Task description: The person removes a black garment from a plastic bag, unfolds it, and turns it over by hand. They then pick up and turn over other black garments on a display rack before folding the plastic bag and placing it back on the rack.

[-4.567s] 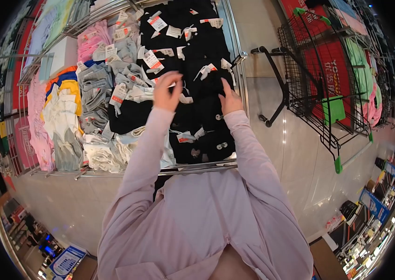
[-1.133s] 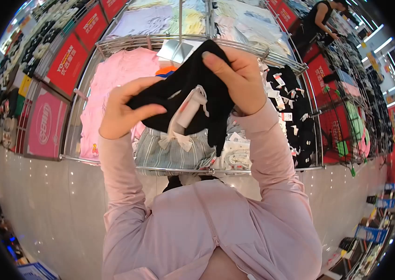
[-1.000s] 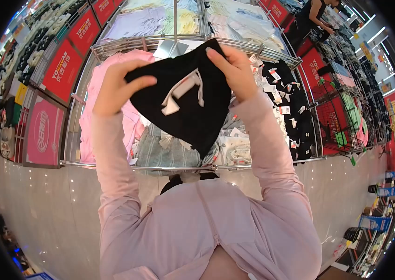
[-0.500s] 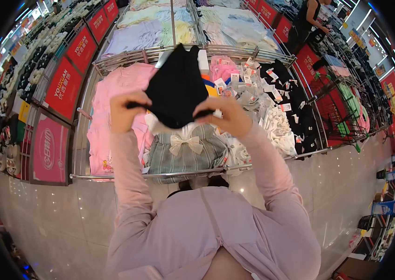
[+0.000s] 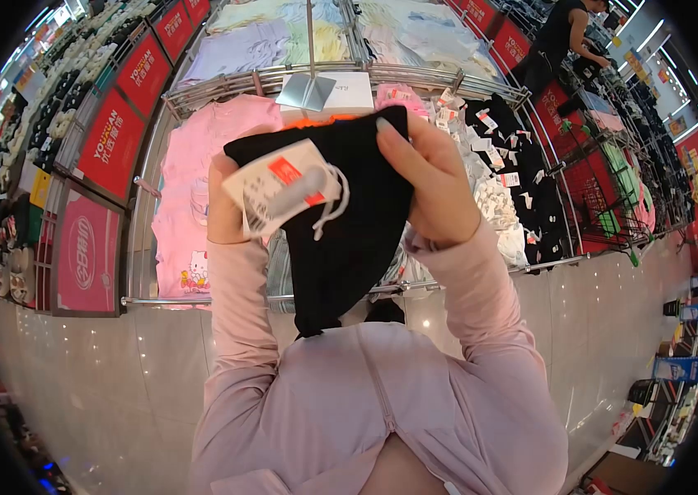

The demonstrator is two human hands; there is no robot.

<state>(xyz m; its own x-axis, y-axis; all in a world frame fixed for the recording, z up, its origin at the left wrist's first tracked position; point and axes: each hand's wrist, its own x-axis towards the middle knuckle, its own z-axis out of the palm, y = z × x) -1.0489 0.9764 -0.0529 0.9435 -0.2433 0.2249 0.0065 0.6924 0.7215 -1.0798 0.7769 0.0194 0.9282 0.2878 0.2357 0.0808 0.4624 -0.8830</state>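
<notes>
The person is holding a black garment (image 5: 357,231) up close in front of the chest, above the near rail of the desk (image 5: 200,299). The left hand (image 5: 229,206) is taking its upper left edge, the grip closed on the cloth. Most of its fingers are hiding behind a white tag (image 5: 279,188) with red marks, which is dangling on a white string over the front of the garment. The right hand (image 5: 435,177) is pinching the upper right corner, thumb lying on the front, grip closed tight on the fabric. The garment is hanging down between the two pink sleeves. Behind it, pink shirts (image 5: 196,165) are lying on the left of the desk and black tagged items (image 5: 530,190) on the right. Another person (image 5: 567,33) is standing at the far right.
</notes>
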